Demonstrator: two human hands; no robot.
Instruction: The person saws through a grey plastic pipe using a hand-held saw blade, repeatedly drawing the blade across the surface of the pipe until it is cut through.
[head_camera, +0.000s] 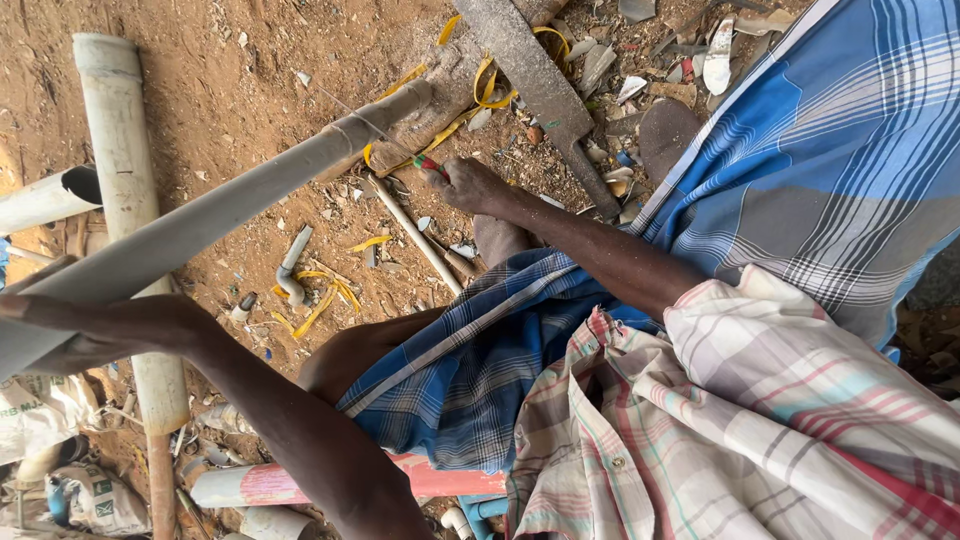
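Littered reddish dirt ground, daylight

Single head-worn view, looking steeply down from close above, onto lap, arms and dirt ground

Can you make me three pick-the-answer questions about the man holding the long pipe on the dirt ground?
1. Where is the right hand?
A. Near the far end of the long grey pipe
B. On the sacks
C. On the shirt

2. What colour are the curly strips on the ground?
A. Purple
B. Yellow
C. Black

3. How is the left hand?
A. Open and empty
B. Resting on a knee
C. Closed around the long grey pipe

Answers: 1 A, it sits by the pipe's tip, pinching a small red-and-green tool. 2 B, they are bright yellow. 3 C, fingers wrap the pipe.
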